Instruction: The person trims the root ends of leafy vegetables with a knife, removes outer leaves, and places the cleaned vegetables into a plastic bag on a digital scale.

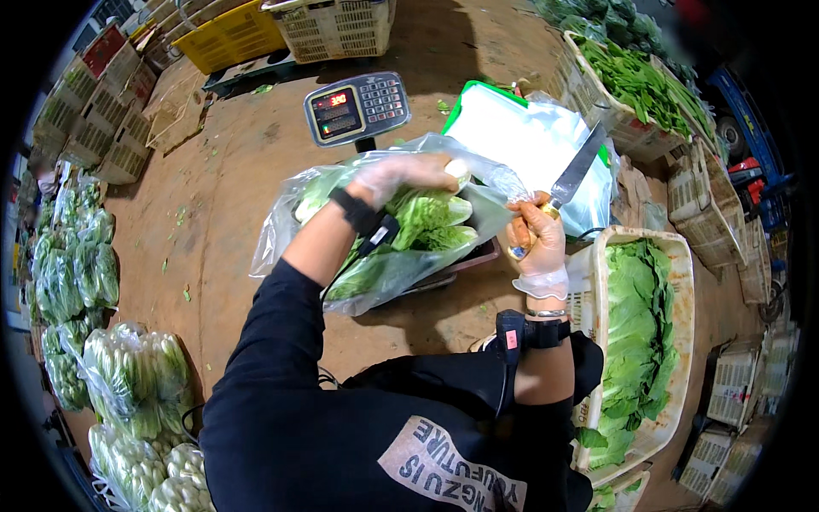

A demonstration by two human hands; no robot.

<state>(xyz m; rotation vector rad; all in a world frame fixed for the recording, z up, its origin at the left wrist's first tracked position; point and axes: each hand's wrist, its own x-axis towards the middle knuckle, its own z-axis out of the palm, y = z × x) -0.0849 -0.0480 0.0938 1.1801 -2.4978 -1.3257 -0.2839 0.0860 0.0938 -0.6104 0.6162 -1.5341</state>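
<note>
Curling round the knife (pixel 578 166), its blade pointing up and away, the gloved right hand (pixel 537 237) closes on the handle while thumb and fingertips also pinch the rim of a clear plastic bag (pixel 281 200). The right forearm rises almost straight from below. The left forearm slants in from the lower left, and the gloved left hand (pixel 401 173) lies palm down over the bag's mouth, fingers half bent at a pale stalk end (pixel 458 171); how firmly it grips cannot be told. The leafy greens (pixel 422 222) lie inside the bag, beneath and beside that hand. They look fairly light, with soft leaves that would bruise or tear, so the firmer stalk ends seem the better hold; the film is probably limp and slippery, best taken by its gathered rim. Beyond stands a scale display (pixel 358 109); to the right, a crate (pixel 583 290) holds broad green leaves (pixel 636 333).
</note>
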